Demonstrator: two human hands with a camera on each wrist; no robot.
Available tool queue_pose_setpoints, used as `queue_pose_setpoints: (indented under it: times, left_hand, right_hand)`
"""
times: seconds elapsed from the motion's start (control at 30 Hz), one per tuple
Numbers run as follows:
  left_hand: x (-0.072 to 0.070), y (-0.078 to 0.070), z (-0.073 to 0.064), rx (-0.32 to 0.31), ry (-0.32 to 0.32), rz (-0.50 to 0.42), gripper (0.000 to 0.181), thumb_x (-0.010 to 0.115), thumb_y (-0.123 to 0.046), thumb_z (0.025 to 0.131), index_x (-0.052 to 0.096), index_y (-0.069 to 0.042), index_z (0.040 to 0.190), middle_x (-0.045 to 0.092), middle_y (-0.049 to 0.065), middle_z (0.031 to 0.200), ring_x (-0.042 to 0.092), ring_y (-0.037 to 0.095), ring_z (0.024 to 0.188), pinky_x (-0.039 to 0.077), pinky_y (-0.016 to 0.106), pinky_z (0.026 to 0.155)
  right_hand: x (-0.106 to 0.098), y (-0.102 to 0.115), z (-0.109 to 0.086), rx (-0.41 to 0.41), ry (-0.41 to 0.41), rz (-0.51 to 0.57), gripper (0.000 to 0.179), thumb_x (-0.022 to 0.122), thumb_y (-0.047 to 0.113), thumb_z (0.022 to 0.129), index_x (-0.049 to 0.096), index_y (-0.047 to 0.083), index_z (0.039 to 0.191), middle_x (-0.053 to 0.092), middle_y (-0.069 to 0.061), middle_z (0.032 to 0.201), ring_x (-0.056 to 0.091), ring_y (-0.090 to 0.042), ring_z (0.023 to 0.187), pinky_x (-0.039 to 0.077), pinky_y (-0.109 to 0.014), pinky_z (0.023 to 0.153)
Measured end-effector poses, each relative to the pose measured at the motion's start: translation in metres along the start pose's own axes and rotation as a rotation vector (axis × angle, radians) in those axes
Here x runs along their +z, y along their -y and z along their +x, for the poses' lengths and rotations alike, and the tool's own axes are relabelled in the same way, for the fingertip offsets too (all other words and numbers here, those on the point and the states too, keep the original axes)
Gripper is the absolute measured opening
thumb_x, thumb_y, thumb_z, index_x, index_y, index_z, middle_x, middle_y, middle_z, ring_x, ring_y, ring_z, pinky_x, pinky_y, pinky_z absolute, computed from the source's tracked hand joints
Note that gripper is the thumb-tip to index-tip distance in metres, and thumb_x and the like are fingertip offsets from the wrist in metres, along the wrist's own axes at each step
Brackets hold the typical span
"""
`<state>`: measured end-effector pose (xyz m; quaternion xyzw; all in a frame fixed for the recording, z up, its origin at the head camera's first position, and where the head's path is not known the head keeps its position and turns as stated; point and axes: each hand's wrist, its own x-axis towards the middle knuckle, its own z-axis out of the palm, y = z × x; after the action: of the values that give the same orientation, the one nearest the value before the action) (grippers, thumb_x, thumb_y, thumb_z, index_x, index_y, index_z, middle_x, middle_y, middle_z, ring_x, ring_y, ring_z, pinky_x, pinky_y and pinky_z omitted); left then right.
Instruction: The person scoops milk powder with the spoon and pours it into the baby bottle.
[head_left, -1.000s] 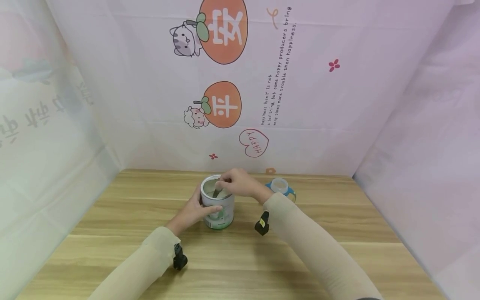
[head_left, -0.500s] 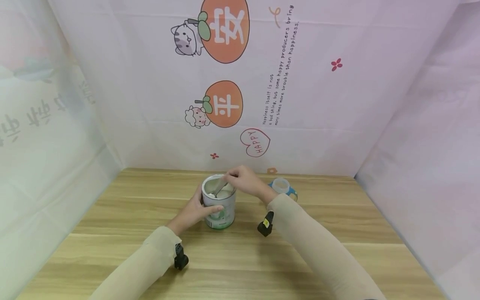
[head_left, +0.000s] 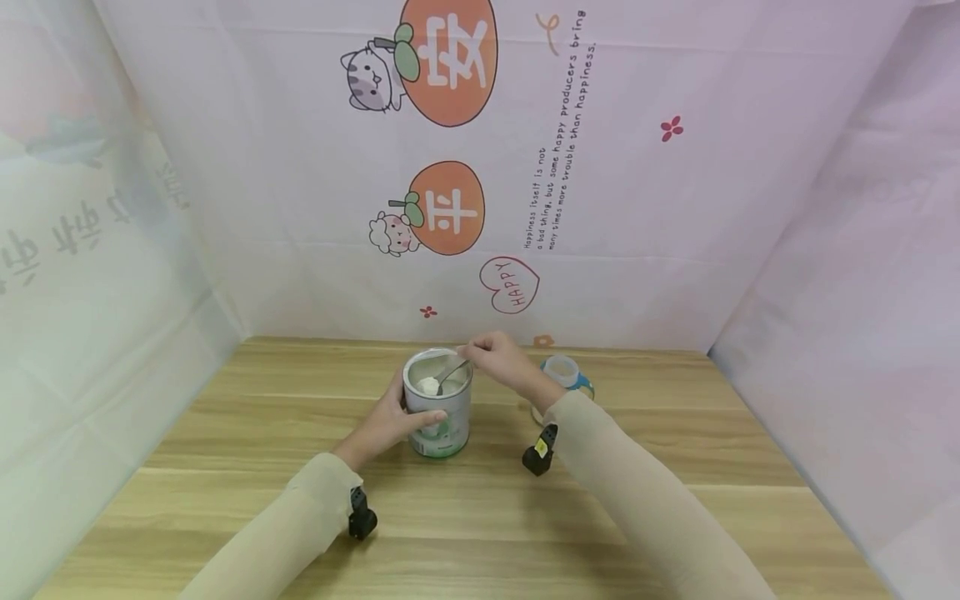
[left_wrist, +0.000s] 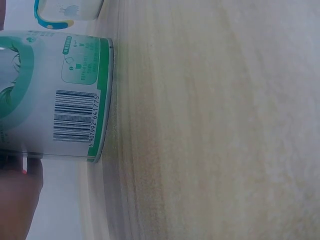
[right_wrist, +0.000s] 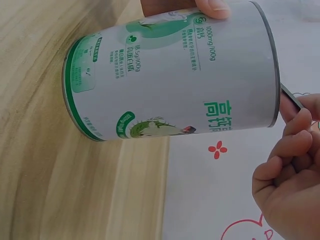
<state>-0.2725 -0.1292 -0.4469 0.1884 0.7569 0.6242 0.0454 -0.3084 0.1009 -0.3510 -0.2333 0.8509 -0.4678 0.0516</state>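
A white and green tin of powder (head_left: 442, 427) stands upright on the wooden table, its top uncovered. My left hand (head_left: 388, 423) grips the tin's near left side, thumb across the front. Above the rim, my right hand (head_left: 495, 358) pinches the end of a metal spoon (head_left: 452, 369), which slants down into the tin's mouth. A heap of white powder (head_left: 429, 385) shows at the spoon's bowl. In the right wrist view, the spoon handle (right_wrist: 292, 96) sticks out past the tin's rim between thumb and fingers; the bowl is hidden there.
Behind my right wrist stands a clear bottle (head_left: 560, 369) with a blue strap or handle, partly covered by the sleeve. Printed white cloth (head_left: 600, 292) hangs along the table's back edge, with more cloth on both sides.
My right hand has risen from the tin's mouth and moved to the right, tilting the spoon flatter. White powder now shows heaped at its bowl. The left hand keeps its grip on the tin.
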Motion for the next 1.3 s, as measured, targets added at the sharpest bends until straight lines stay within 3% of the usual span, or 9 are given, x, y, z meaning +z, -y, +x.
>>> queue_pose_setpoints:
  times: [0.07,0.23,0.47,0.7,1.07,1.3]
  left_hand:
    - [-0.001,0.001,0.000,0.000,-0.001,0.001,0.092,0.081,-0.027,0.087,0.019,-0.029,0.156,0.040,0.008,0.149,0.040,0.030,0.137,0.033,0.056,0.111]
    - [-0.001,-0.003,0.000,0.009,0.007,-0.005,0.093,0.081,-0.026,0.088,0.018,-0.027,0.157,0.038,0.009,0.150,0.039,0.031,0.138,0.032,0.057,0.111]
    - [-0.002,0.001,0.002,0.018,0.009,-0.008,0.092,0.081,-0.023,0.088,0.019,-0.030,0.156,0.039,0.008,0.149,0.040,0.030,0.137,0.032,0.057,0.111]
    - [-0.001,0.001,0.002,0.016,0.004,-0.004,0.092,0.081,-0.025,0.088,0.019,-0.030,0.156,0.038,0.008,0.150,0.039,0.031,0.138,0.032,0.058,0.111]
    - [0.001,0.000,0.000,0.001,-0.001,-0.026,0.091,0.081,-0.024,0.088,0.020,-0.033,0.155,0.039,0.006,0.149,0.041,0.030,0.136,0.033,0.057,0.110]
    - [0.001,-0.001,0.000,-0.002,-0.001,-0.018,0.093,0.081,-0.025,0.087,0.019,-0.032,0.156,0.039,0.006,0.150,0.040,0.030,0.137,0.031,0.058,0.111]
  right_hand:
    - [0.000,-0.001,-0.001,0.018,-0.030,0.011,0.040,0.054,0.031,0.102,0.057,0.009,0.069,0.045,0.004,0.067,0.035,-0.013,0.060,0.034,-0.028,0.058]
    - [-0.001,-0.005,-0.002,0.059,-0.106,0.047,0.034,0.054,0.031,0.103,0.073,0.007,0.086,0.049,0.003,0.071,0.036,-0.013,0.059,0.036,-0.028,0.059]
    - [-0.001,-0.012,-0.004,0.026,-0.099,0.049,0.043,0.055,0.032,0.103,0.053,0.007,0.069,0.037,0.003,0.060,0.029,-0.012,0.051,0.027,-0.026,0.048]
    - [0.000,-0.015,-0.004,-0.006,-0.097,0.042,0.045,0.055,0.036,0.104,0.051,0.010,0.067,0.037,0.002,0.059,0.028,-0.013,0.051,0.027,-0.026,0.047]
    - [-0.002,-0.017,-0.006,0.003,-0.121,0.084,0.041,0.056,0.034,0.103,0.056,0.010,0.070,0.034,0.002,0.060,0.026,-0.014,0.051,0.025,-0.027,0.047]
    - [-0.006,-0.010,-0.007,0.086,-0.139,0.137,0.035,0.057,0.035,0.102,0.070,0.006,0.087,0.044,0.002,0.070,0.038,-0.015,0.067,0.033,-0.031,0.063]
